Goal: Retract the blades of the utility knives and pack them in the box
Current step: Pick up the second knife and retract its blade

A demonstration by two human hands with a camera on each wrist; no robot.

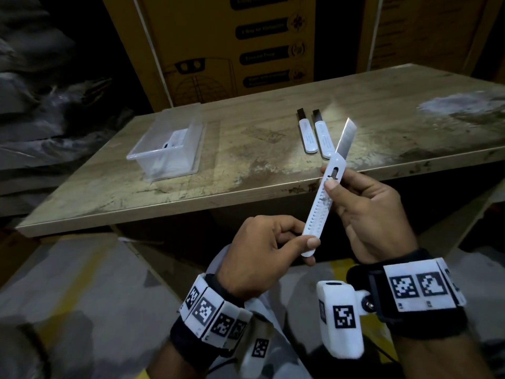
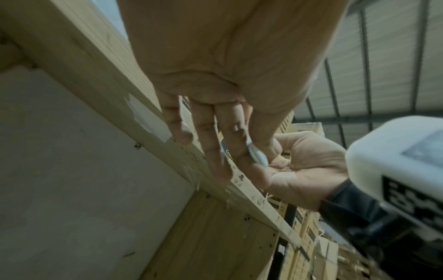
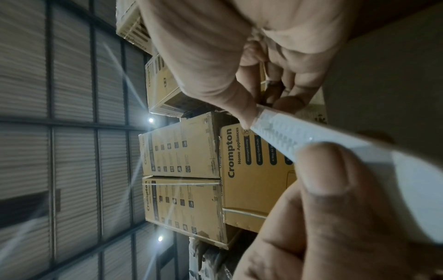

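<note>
Head view: both hands hold a white utility knife (image 1: 325,198) above the desk (image 1: 246,149) edge, blade out; left hand (image 1: 262,253) fingers pinch its butt, right hand (image 1: 366,212) fingers grip mid-body. Clear box (image 1: 166,143) sits left.

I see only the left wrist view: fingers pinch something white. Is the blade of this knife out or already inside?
Observer: Out. In the head view the blade sticks far out of the held knife.
Operator: What does the right hand do?
Observer: The right hand holds the middle of the knife, with the thumb just below the slider.
Operator: Are other knives waiting?
Observer: Yes. The left knife and the right knife lie side by side on the table, blades out.
</note>
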